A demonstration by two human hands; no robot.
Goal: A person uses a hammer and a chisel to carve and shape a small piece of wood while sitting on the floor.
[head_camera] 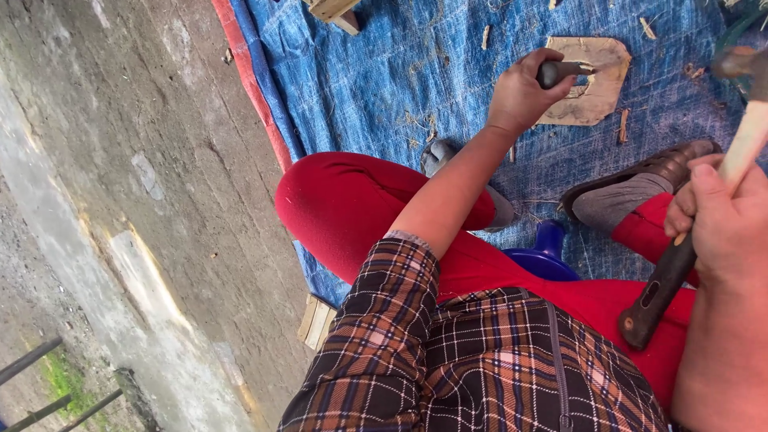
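Observation:
My left hand [524,94] is stretched out over a blue tarp [384,80], closed around a short dark-handled tool [560,72] whose tip rests on a flat light wooden piece [596,96]. Close to the camera at the right, my right hand [724,228] grips a hammer [688,240] by its pale shaft with a dark grip end; the hammer's head [740,64] is raised at the upper right edge. I sit with red trousers [352,200] and a plaid shirt [448,360], with grey socks and brown sandals on my feet [632,188].
A blue plastic stool [548,252] shows between my legs. Wood chips lie scattered on the tarp. A wooden block [336,12] lies at the top and another wooden piece [316,324] by my knee. Bare concrete ground [144,200] fills the left.

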